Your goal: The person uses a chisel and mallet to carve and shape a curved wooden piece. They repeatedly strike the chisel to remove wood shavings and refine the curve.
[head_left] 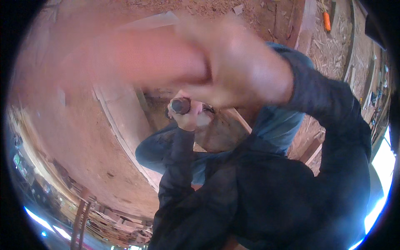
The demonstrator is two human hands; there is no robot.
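Observation:
Close to the camera, my right hand point(246, 62) is closed in a fist and smeared by motion. From it, a thick pinkish-brown bar point(154, 56) reaches to the left; it is too blurred to tell its kind. Lower down, between my knees, my left hand point(187, 120) wraps round a handle with a dark round end point(180, 105) that faces up. The lower part of that handled tool is hidden by the hand. My right fist is above and to the right of the handle's end, apart from it in the picture.
My bent legs in blue jeans point(277, 127) flank the work spot. A long board edge point(121, 133) runs down the left. Wood shavings point(329, 54) litter the right side, where an orange-handled tool point(326, 21) lies. Stacked wood pieces point(112, 225) stand at the lower left.

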